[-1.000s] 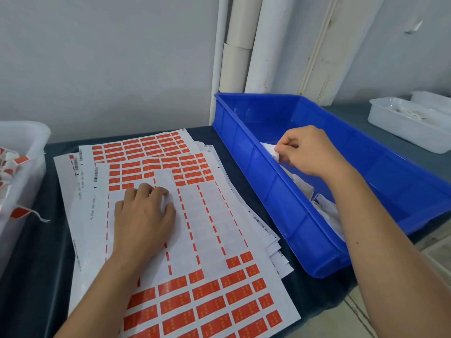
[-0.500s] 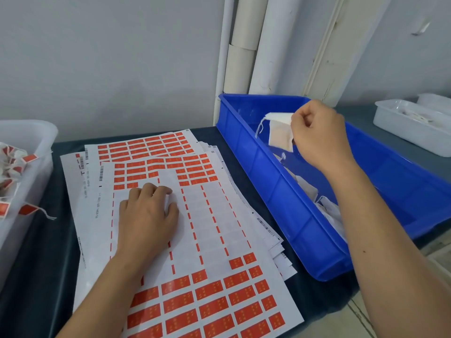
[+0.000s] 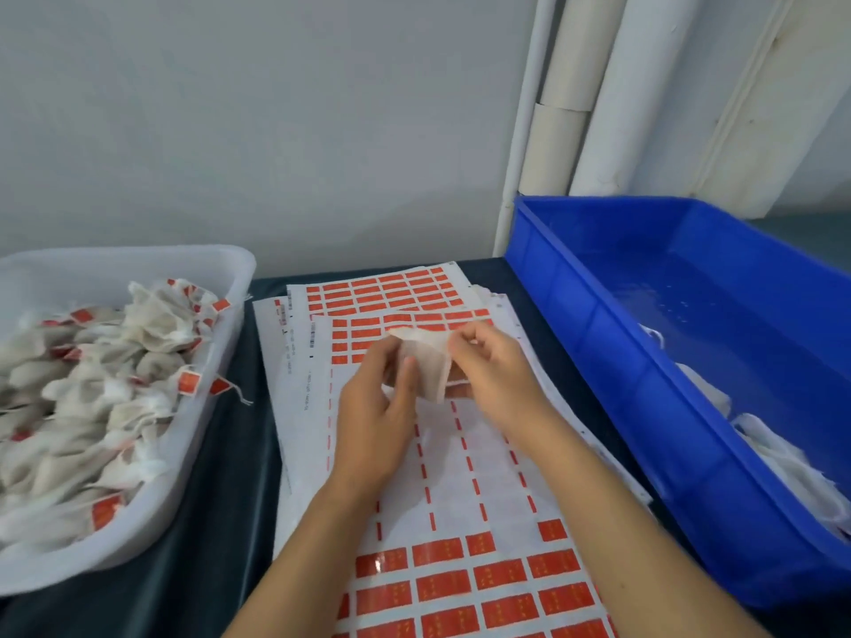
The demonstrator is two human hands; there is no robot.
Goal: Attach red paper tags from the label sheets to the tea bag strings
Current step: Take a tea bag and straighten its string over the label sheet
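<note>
A pale tea bag (image 3: 426, 361) hangs between both hands above the stack of label sheets (image 3: 460, 481). My left hand (image 3: 377, 407) holds its left side with thumb and fingers. My right hand (image 3: 492, 375) pinches its upper right edge. The bag's string is not visible. The top sheet shows rows of red tags (image 3: 474, 587) at the near end and more at the far end (image 3: 382, 292), with an emptied middle band.
A white tub (image 3: 216, 269) at left holds several tagged tea bags (image 3: 115, 384). A blue crate (image 3: 690, 444) at right holds untagged white bags (image 3: 783, 453). Dark table cloth (image 3: 230, 499) lies under everything; white pipes stand against the wall behind.
My right hand carried the tea bag out of the blue crate and over the sheets. My left hand lifted off the sheet and took hold of the bag. The view swung left.
</note>
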